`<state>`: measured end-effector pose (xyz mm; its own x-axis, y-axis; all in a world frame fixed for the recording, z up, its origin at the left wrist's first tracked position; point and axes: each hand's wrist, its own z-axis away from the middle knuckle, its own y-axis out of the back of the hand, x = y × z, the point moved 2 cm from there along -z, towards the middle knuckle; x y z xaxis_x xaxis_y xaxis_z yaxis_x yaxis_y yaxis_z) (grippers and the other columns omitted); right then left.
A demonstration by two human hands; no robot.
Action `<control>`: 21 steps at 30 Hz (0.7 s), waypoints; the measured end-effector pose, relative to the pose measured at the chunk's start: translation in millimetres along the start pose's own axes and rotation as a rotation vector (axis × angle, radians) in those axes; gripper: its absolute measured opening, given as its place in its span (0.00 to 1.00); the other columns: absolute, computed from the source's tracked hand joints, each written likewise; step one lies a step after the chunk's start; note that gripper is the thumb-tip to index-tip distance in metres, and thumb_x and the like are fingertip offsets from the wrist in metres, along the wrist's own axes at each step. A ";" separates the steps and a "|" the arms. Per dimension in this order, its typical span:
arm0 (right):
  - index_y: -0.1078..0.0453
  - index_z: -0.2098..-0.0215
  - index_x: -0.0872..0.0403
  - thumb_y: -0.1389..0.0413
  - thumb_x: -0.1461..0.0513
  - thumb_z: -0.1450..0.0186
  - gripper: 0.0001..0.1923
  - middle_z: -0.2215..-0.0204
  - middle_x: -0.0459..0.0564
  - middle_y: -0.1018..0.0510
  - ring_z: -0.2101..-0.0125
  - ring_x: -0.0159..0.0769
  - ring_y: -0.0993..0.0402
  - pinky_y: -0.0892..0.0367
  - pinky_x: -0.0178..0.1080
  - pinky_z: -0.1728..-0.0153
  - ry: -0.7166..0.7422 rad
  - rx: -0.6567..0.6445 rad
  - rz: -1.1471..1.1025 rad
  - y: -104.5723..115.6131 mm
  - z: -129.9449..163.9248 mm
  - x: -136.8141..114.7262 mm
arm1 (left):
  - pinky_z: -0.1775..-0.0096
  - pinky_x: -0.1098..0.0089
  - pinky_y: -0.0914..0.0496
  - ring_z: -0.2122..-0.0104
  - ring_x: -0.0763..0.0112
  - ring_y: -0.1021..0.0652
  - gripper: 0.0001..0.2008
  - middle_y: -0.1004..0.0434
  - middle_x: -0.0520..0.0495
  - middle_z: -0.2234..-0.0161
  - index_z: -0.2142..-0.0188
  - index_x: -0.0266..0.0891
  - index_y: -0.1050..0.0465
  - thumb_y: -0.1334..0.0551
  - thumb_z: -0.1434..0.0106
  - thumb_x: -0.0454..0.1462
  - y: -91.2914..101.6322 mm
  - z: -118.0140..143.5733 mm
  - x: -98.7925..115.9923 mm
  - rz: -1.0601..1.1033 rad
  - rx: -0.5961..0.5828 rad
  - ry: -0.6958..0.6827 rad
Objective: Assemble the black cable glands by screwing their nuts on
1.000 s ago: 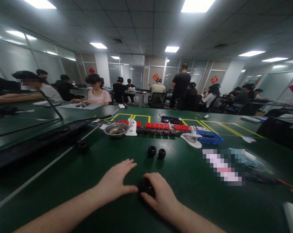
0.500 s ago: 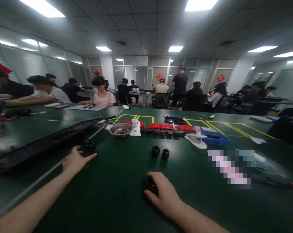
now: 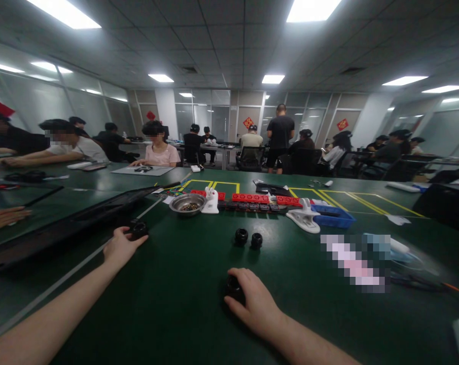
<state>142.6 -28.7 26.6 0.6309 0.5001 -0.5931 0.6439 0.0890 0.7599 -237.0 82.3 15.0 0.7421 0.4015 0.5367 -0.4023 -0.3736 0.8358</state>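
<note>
Your left hand (image 3: 119, 247) is stretched far out to the left across the green counter (image 3: 183, 314), its fingers closing around a small black knob (image 3: 138, 229) that lies by the white line, just in front of the long black case (image 3: 62, 223). The grip looks partly closed on that knob, fingertips touching it, but I cannot tell whether it is held firmly or lifted at all.

Your right hand (image 3: 254, 299) stays near your body, palm down, curled over a second black knob (image 3: 234, 288) that sits on the counter. That grip is closed on it, thumb on the near side and fingers on the far side, which pins it where it is; only its left edge shows past your fingers.

Two more black knobs (image 3: 248, 237) stand side by side and touching, further out between your hands and well apart from both.

Beyond them, along the yellow marked boxes, a metal bowl (image 3: 186, 204) holds small parts, with a white clip (image 3: 211, 201) just beside it, a row of red blocks (image 3: 252, 198) running right, a second white clip (image 3: 302, 218) and a blue tray (image 3: 333, 215). Other people sit at counters further back; someone's hand (image 3: 4, 218) rests at the far left edge.
</note>
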 end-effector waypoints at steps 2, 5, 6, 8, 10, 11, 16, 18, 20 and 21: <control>0.41 0.53 0.52 0.45 0.62 0.46 0.22 0.60 0.51 0.32 0.59 0.40 0.35 0.39 0.43 0.56 -0.002 -0.002 -0.001 0.6 0.1 -0.3 | 0.60 0.57 0.36 0.55 0.48 0.31 0.36 0.31 0.36 0.54 0.51 0.35 0.50 0.44 0.52 0.55 0.7 2.6 -7.9 -0.016 -0.023 -0.009; 0.41 0.53 0.53 0.45 0.61 0.45 0.22 0.59 0.50 0.32 0.58 0.39 0.36 0.39 0.42 0.56 -0.005 -0.017 -0.005 0.4 -0.4 0.0 | 0.61 0.58 0.35 0.55 0.50 0.30 0.37 0.31 0.37 0.54 0.51 0.35 0.49 0.44 0.54 0.57 0.2 9.9 -20.0 -0.022 -0.067 -0.043; 0.41 0.53 0.53 0.45 0.61 0.45 0.22 0.59 0.51 0.32 0.58 0.39 0.36 0.40 0.42 0.56 -0.007 -0.023 -0.006 0.0 -0.8 0.3 | 0.60 0.58 0.35 0.56 0.50 0.30 0.38 0.31 0.37 0.54 0.51 0.36 0.50 0.44 0.54 0.57 -0.2 12.6 -22.8 -0.021 -0.079 -0.062; 0.41 0.53 0.53 0.45 0.61 0.45 0.22 0.59 0.51 0.32 0.58 0.39 0.36 0.40 0.41 0.55 -0.011 -0.029 -0.004 -0.6 -1.3 0.7 | 0.60 0.57 0.34 0.57 0.50 0.29 0.38 0.31 0.37 0.54 0.51 0.36 0.50 0.45 0.54 0.57 -0.9 18.0 -26.2 -0.020 -0.104 -0.080; 0.41 0.53 0.53 0.45 0.61 0.45 0.21 0.59 0.51 0.32 0.58 0.39 0.37 0.41 0.41 0.55 -0.012 -0.028 -0.003 -0.8 -1.4 0.7 | 0.58 0.56 0.35 0.57 0.49 0.29 0.37 0.32 0.37 0.54 0.51 0.36 0.51 0.45 0.52 0.57 0.1 23.4 -25.7 -0.019 -0.131 -0.089; 0.41 0.53 0.53 0.45 0.61 0.45 0.21 0.59 0.51 0.32 0.58 0.39 0.37 0.41 0.41 0.55 -0.013 -0.025 -0.005 -0.5 -1.2 0.5 | 0.57 0.53 0.37 0.57 0.48 0.29 0.37 0.32 0.36 0.54 0.50 0.35 0.51 0.46 0.52 0.56 1.9 26.8 -23.9 -0.026 -0.124 -0.097; 0.41 0.53 0.52 0.45 0.61 0.45 0.22 0.59 0.51 0.32 0.58 0.39 0.36 0.40 0.42 0.56 -0.012 -0.020 -0.014 1.1 0.4 -0.1 | 0.49 0.43 0.53 0.45 0.42 0.48 0.43 0.54 0.33 0.43 0.45 0.35 0.62 0.44 0.51 0.54 22.6 68.5 8.2 -0.076 0.369 -0.424; 0.41 0.53 0.52 0.45 0.60 0.45 0.22 0.59 0.51 0.32 0.59 0.40 0.36 0.40 0.42 0.56 -0.009 -0.019 -0.016 -0.5 0.4 1.7 | 0.47 0.47 0.51 0.45 0.48 0.47 0.41 0.54 0.38 0.43 0.45 0.39 0.60 0.43 0.50 0.52 21.3 100.0 32.3 0.015 0.405 -0.700; 0.42 0.52 0.53 0.45 0.61 0.46 0.24 0.58 0.51 0.33 0.57 0.40 0.37 0.41 0.43 0.55 -0.006 0.005 -0.022 -3.4 0.3 4.7 | 0.49 0.53 0.44 0.49 0.52 0.38 0.34 0.40 0.43 0.49 0.49 0.43 0.47 0.40 0.52 0.52 6.4 134.0 60.2 0.025 0.087 -0.948; 0.44 0.50 0.53 0.44 0.61 0.46 0.25 0.56 0.52 0.33 0.56 0.40 0.38 0.42 0.43 0.54 -0.007 0.023 -0.028 -5.0 0.5 6.2 | 0.48 0.54 0.44 0.51 0.55 0.36 0.30 0.36 0.46 0.52 0.52 0.45 0.42 0.40 0.52 0.51 -4.2 150.2 73.6 -0.010 -0.109 -1.005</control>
<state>143.5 -26.5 18.9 0.6155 0.4920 -0.6158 0.6708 0.0832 0.7369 -100.2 -12.2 33.6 0.8333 -0.5048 0.2254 -0.4030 -0.2758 0.8726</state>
